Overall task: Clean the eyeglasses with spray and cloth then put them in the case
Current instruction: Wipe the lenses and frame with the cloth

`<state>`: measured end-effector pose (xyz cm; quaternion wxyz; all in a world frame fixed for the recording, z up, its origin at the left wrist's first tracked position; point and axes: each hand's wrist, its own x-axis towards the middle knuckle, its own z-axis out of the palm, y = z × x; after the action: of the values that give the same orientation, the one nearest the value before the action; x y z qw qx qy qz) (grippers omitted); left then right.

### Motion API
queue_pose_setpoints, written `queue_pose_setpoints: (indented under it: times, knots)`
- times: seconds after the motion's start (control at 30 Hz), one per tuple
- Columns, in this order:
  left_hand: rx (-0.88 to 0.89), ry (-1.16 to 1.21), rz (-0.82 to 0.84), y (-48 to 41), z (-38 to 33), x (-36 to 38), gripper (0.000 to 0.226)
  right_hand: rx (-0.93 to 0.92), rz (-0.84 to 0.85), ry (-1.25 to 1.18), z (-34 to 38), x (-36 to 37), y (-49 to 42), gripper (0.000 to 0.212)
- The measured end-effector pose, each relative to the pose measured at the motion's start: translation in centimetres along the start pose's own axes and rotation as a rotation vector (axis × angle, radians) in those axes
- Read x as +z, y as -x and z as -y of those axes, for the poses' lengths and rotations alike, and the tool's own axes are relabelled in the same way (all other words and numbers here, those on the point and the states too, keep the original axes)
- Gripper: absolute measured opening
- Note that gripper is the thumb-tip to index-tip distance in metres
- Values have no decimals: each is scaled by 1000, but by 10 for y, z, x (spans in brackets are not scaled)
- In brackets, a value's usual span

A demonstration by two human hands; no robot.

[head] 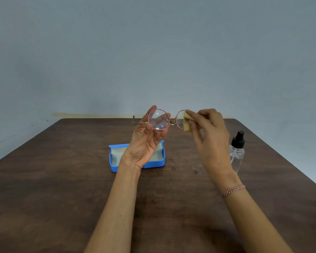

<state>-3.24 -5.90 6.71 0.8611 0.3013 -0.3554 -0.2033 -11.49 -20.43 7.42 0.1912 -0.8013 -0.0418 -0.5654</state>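
Note:
Thin pink-rimmed eyeglasses are held up above the table, temple arm sticking out to the left. My left hand pinches the frame around the left lens, palm turned toward me. My right hand pinches a small tan cloth against the right lens, hiding most of that lens. Below my left hand an open blue case with a pale lining lies on the table, partly covered by the wrist. A clear spray bottle with a black pump top stands upright to the right of my right hand.
A dark brown wooden table fills the lower view, its far edge against a grey-blue wall. The table narrows toward the back, with edges sloping in at left and right.

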Motion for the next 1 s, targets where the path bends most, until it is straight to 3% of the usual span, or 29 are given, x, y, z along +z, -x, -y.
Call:
queue_pose_setpoints:
  times: [0.17,0.4,0.63,0.73,1.0]
  knots:
    - [-78,-90,29,1,6,6,56,146,-205,-51,2,-11,-7,22]
    - [-78,-37,46,1,10,6,57,-22,-42,116,0,-3,-1,21]
    - [-5,89,-65,1,4,-2,71,-220,111,110,4,0,1,20]
    - [30,108,-92,2,0,-4,78,-240,180,122,2,-1,0,32]
    - [-49,95,-33,-1,6,8,55,-176,60,202,2,-4,0,33]
